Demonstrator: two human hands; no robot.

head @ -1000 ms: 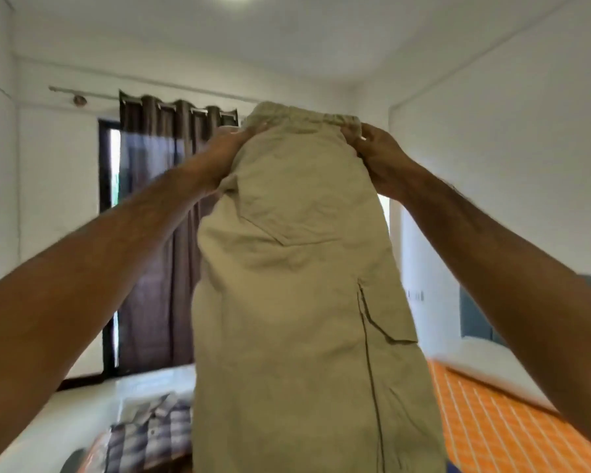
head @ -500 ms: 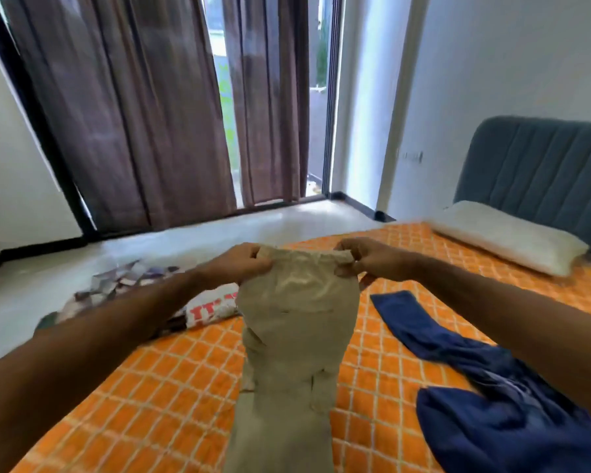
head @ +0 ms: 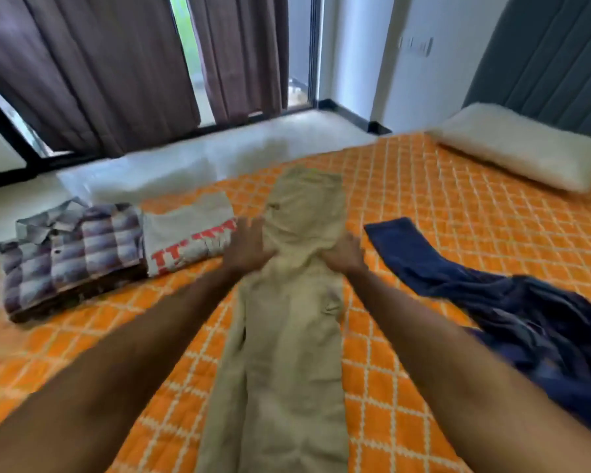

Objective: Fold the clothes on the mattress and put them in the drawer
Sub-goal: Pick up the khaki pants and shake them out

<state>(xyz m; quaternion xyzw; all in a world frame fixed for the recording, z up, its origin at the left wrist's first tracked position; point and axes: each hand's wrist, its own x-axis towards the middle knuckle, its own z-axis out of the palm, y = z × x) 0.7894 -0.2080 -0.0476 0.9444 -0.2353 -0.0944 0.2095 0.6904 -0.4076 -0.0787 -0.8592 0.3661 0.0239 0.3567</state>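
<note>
I am pressing my left hand [head: 248,245] and right hand [head: 344,250], fingers spread flat, on the khaki trousers [head: 287,302] lying lengthwise on the orange mattress [head: 423,206].

The trousers [head: 297,302] lie lengthwise down the middle of the mattress [head: 423,206], waistband at the far end. The left hand [head: 249,247] rests flat on their left edge and the right hand [head: 343,250] on their right edge. Left of the trousers lies a folded T-shirt [head: 188,233], and touching it further left a folded checked shirt [head: 72,247]. Right of the trousers lies a crumpled garment [head: 509,302]. Far right of the trousers, a pillow [head: 522,148] sits before the headboard [head: 553,63].
</note>
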